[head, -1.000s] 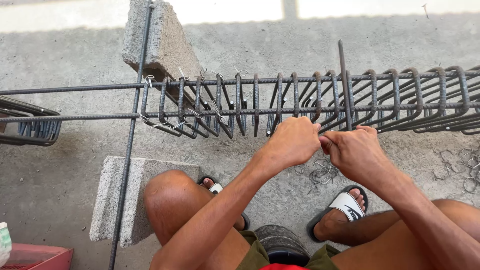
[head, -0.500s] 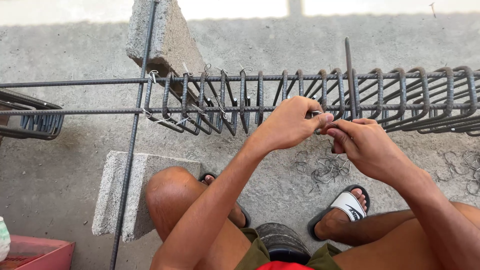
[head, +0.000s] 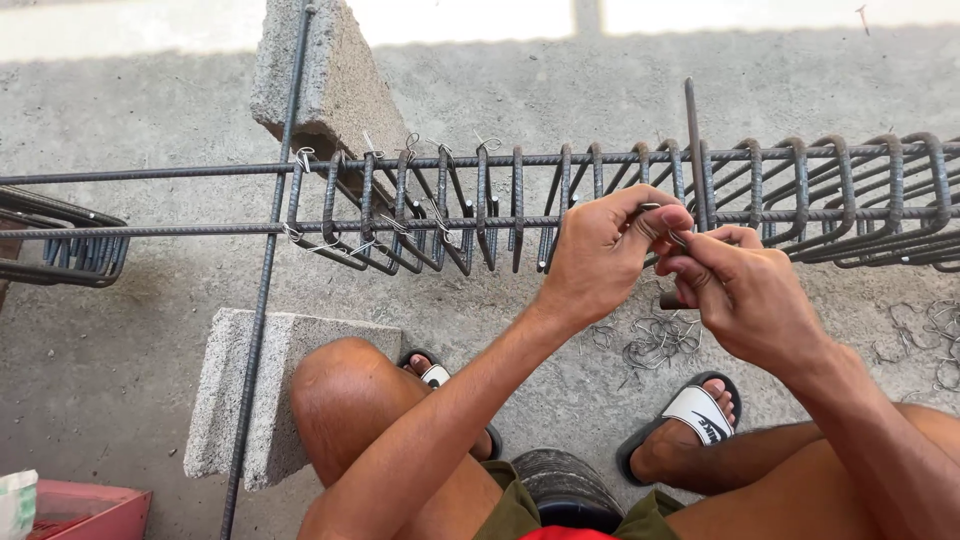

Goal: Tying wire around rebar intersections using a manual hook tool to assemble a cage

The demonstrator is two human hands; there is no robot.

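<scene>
1. We're looking down at a rebar cage point(head: 600, 190): long ribbed steel bars running left to right, with a row of dark bent stirrups point(head: 800, 195) hanging off them like square loops. The steel is rough and a bit rusty.
2. The cage's long axis lies straight across the view, propped above the concrete floor point(head: 130, 330) on grey, grainy cinder blocks point(head: 330, 85), one behind it and one in front at the left.
3. Our left hand point(head: 600, 255) is curled shut, thumb and fingers pinching a thin bit of tie wire point(head: 652, 208) right at the near bar.
4. Our right hand point(head: 750, 300) is closed too, fingertips meeting the left hand's. It grips a thin metal tool point(head: 668, 297) whose dark end pokes out below the fingers.
5. Both forearms reach forward from our bare knees, wrists bent slightly inward.
6. One straight bar point(head: 693, 140) stands up just behind the hands.
7. A loose pile of bent wire ties point(head: 655, 340) lies on the floor under the hands, near our white sandal point(head: 695, 410).
</scene>
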